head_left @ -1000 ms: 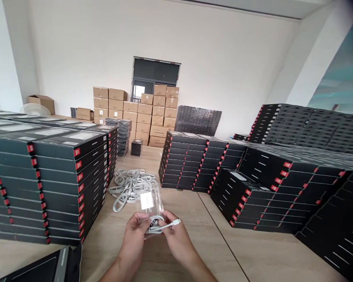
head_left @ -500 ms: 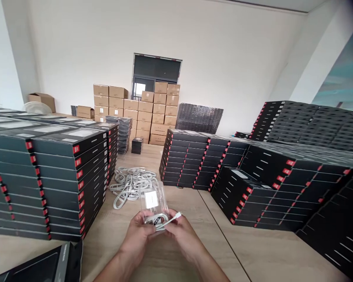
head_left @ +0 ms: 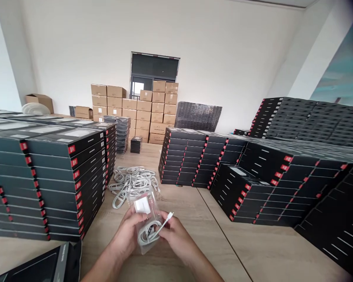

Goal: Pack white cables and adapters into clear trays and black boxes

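Between my hands is a clear plastic tray [head_left: 153, 207], held tilted above the table. In its far part sits a white charger plug [head_left: 142, 205]. A coiled white cable [head_left: 144, 237] with a dark tag lies in the near part, and its connector end sticks out to the right. My left hand [head_left: 128, 229] grips the tray's left side, thumb over the top near the plug. At the right side, my right hand [head_left: 172, 230] pinches the cable's free end between thumb and finger. Just beyond the tray lies a loose heap of white cables [head_left: 132, 178].
Stacked black boxes with red tabs stand at left [head_left: 55, 176] and right [head_left: 191, 156]. An open black box [head_left: 35, 266] lies at the near left. Cardboard cartons [head_left: 144, 115] are piled by the window, and dark trays [head_left: 198, 116] are stacked beside them.
My left hand has moved further up the tray's left side, with the thumb now near the plug. The tray has turned and shifted left, showing more of the coiled cable.
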Demonstrator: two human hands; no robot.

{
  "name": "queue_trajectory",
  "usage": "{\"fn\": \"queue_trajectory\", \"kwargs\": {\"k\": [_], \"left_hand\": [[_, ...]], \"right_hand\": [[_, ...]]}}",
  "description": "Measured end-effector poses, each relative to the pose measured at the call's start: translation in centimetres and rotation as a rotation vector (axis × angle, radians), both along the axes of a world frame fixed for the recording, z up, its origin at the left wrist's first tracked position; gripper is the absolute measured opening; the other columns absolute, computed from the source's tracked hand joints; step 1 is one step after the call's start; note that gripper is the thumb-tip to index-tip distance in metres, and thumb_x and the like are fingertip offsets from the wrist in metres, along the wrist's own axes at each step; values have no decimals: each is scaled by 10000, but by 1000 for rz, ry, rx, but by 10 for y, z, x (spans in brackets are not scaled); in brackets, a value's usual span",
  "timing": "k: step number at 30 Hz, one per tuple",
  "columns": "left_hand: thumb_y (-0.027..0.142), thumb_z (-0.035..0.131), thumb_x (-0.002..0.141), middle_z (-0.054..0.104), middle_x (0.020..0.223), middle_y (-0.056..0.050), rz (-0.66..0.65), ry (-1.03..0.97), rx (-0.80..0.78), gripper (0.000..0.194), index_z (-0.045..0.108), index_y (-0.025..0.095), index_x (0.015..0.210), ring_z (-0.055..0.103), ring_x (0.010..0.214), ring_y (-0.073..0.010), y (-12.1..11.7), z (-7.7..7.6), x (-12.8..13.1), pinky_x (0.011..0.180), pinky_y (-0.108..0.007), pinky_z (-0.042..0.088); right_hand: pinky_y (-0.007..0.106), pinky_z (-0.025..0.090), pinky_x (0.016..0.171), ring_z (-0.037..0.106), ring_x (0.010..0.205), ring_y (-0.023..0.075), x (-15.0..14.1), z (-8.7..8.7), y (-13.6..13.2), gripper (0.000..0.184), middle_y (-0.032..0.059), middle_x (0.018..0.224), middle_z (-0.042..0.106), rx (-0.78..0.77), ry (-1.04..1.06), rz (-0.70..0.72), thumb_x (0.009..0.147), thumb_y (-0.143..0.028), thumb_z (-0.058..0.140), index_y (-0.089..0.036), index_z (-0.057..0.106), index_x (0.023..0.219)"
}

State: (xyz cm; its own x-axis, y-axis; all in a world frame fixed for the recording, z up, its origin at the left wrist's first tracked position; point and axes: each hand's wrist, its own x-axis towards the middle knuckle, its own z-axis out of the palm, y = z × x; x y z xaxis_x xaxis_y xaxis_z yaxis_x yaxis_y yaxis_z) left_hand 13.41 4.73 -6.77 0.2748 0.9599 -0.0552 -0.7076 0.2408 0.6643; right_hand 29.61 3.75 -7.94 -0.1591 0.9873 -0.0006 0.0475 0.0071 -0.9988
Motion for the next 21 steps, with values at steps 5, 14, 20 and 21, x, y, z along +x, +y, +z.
{"fn": "queue_trajectory", "kwargs": {"k": [5, 14, 20, 21], "left_hand": [[139, 717, 609, 718, 1100, -51, 83, -119, -28, 650, 582, 245, 1236, 684, 941, -239, 1, -4, 3, 850, -360, 517], [130, 716, 616, 714, 1124, -23, 142, -110, -61, 632, 583, 270, 1218, 691, 971, -241, 4, -6, -2, 890, -378, 523], [94, 710, 611, 724, 1121, -56, 104, -157, -44, 595, 610, 239, 1180, 645, 1109, -249, 5, -6, 1, 993, -368, 481], [90, 707, 614, 718, 1136, -63, 104, -158, -44, 587, 613, 233, 1175, 640, 1119, -251, 6, -6, 1, 997, -370, 480]], "right_hand": [[379, 464, 930, 631, 1034, 263, -2, 10, -6, 432, 64, 1020, 723, 38, 117, -127, 679, -261, 735, -202, 697, 1105], [330, 484, 764, 603, 781, 213, 1, 3, -3, 394, 44, 818, 684, 169, -9, -260, 716, -418, 735, -180, 731, 1030], [277, 466, 584, 538, 613, 169, -4, 4, 0, 378, 16, 695, 626, 209, 7, -342, 739, -472, 684, -166, 721, 957], [272, 460, 568, 525, 587, 159, -5, 4, 0, 397, 7, 678, 615, 204, 21, -356, 740, -476, 681, -162, 713, 979]]}}
